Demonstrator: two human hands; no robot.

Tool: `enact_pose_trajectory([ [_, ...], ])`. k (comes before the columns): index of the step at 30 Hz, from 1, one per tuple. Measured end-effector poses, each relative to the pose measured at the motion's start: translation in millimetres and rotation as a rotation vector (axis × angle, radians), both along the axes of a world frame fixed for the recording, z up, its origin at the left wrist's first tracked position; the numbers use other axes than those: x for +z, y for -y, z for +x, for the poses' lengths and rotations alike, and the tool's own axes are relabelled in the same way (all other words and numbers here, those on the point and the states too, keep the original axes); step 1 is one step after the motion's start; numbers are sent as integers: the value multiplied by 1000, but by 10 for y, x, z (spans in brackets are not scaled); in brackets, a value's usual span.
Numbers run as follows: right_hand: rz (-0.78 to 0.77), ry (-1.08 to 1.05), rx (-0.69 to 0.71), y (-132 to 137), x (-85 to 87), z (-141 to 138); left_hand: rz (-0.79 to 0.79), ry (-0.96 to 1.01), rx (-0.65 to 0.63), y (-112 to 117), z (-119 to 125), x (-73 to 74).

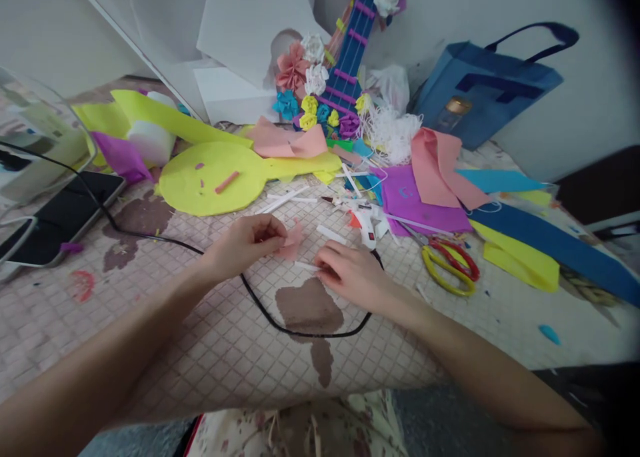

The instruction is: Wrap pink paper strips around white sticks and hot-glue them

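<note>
My left hand (250, 245), its fingers pinched together, holds a small pink crepe paper flower (293, 238) above the table. In my right hand (353, 272) is a thin white paper strip (306, 266), whose tip points toward the pink paper. Just beyond the right hand lies a white glue gun (367, 227), its black cord (310, 335) looping under both arms. Another white strip (331, 234) rests close by. Scissors (450, 264) with red and yellow handles lie to the right of the glue gun.
A yellow banjo-shaped piece (213, 180) lies behind my left hand. Purple paper (425, 204), pink crepe paper (437, 167) and blue strips (555, 240) fill the right side. A flower-decorated blue guitar neck (347, 64) and a blue bag (485, 90) stand behind. A tablet (65, 210) is at left.
</note>
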State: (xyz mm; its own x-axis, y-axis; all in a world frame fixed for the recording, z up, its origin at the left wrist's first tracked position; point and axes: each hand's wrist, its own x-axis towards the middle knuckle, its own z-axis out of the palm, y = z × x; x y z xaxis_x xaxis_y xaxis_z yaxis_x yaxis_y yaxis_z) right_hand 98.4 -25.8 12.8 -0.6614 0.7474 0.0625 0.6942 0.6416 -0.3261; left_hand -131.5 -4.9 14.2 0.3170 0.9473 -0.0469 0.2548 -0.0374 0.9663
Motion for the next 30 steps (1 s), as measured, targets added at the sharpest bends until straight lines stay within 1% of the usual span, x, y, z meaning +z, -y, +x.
enact_pose_trajectory([
  [1, -14, -9, 11, -12, 11, 6, -2, 9, -8, 7, 2, 15],
  [3, -60, -96, 22, -57, 73, 48, -24, 47, -51, 25, 11, 55],
  [6, -188, -374, 4, -138, 209, 136, -58, 125, -163, 60, 44, 118],
  [8, -367, -589, 13, -174, 258, 163, -45, 137, -245, 91, 71, 150],
  [10, -611, -743, 61, -193, 240, 150, -4, 101, -321, 128, 95, 171],
  [11, -734, -788, 97, -199, 209, 134, 15, 74, -350, 148, 102, 178],
  [13, -933, -816, 189, -211, 130, 99, 33, 26, -384, 182, 104, 188],
  [14, -1002, -806, 232, -220, 94, 87, 35, 11, -386, 194, 101, 190],
  [16, -1077, -759, 263, -240, 54, 86, 33, -19, -374, 202, 91, 187],
  [18, -1059, -683, 225, -261, 64, 114, 36, -55, -348, 191, 86, 166],
  [20, -970, -603, 171, -274, 105, 157, 37, -83, -302, 171, 95, 125],
  [24, -747, -455, 98, -249, 166, 193, -3, -97, -256, 148, 132, 30],
  [27, -530, -362, 32, -188, 150, 145, -23, -128, -246, 152, 143, 15],
  [29, -438, -347, 44, -146, 125, 97, -14, -139, -243, 156, 139, 34],
  [30, -437, -360, 65, -130, 112, 75, -4, -132, -246, 158, 135, 47],
])
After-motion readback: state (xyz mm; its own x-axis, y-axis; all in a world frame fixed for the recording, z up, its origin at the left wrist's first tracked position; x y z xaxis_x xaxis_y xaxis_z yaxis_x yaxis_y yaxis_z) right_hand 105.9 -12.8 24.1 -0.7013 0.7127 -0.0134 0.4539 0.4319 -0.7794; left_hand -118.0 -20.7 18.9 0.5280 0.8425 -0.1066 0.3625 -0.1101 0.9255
